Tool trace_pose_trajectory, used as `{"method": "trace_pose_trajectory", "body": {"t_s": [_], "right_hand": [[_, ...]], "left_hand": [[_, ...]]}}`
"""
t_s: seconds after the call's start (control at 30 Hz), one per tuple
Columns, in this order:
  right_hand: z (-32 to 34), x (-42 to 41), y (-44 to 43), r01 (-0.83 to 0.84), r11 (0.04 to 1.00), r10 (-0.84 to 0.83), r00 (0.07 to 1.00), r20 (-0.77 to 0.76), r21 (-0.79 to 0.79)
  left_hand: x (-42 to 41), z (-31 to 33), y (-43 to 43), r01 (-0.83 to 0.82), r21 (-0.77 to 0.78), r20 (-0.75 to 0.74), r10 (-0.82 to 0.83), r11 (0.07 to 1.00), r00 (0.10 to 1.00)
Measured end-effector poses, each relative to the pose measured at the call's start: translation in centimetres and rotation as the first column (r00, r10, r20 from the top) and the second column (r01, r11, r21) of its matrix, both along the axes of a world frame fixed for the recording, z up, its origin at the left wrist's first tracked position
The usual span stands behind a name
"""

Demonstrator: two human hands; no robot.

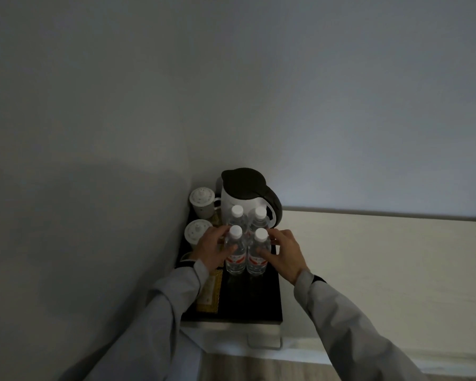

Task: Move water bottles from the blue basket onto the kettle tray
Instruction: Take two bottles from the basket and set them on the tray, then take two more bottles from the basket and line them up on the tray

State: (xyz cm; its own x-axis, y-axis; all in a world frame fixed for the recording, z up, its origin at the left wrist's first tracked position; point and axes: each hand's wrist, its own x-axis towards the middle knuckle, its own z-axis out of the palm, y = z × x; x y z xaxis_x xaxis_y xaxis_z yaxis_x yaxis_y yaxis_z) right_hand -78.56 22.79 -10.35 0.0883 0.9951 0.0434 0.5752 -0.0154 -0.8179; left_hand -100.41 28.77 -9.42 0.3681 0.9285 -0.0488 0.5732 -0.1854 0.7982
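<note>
Clear plastic, full, so heavy-ish and slick: I take them at the labelled waist. My left hand [213,250] wraps the near-left bottle [234,253], my right hand [282,251] the near-right bottle [257,254], both upright on the black kettle tray [253,303]. Beyond my fingers two more bottles [248,218], then the kettle [245,193]. Basket not visible.
</note>
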Motion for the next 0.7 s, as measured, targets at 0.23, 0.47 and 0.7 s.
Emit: {"method": "trace_pose_trajectory", "body": {"t_s": [0.23,0.47,0.7], "right_hand": [[0.4,-0.2,-0.2,0.001,1.0,0.0,0.999,0.05,-0.022],[1.6,0.2,-1.2,0.022,0.999,-0.019,0.997,0.078,-0.028],[6.3,3.8,-4.7,0.122,0.991,-0.132,0.97,0.206,0.063]], "left_hand": [[0.0,0.2,-0.4,-0.025,0.013,-0.021,0.025,1.0,0.999],[-0.2,1.7,-0.9,-0.017,0.054,0.021,0.016,0.998,1.0],[2.7,6.3,-1.8,0.058,0.358,-0.06,-0.039,0.932,0.997]]}}
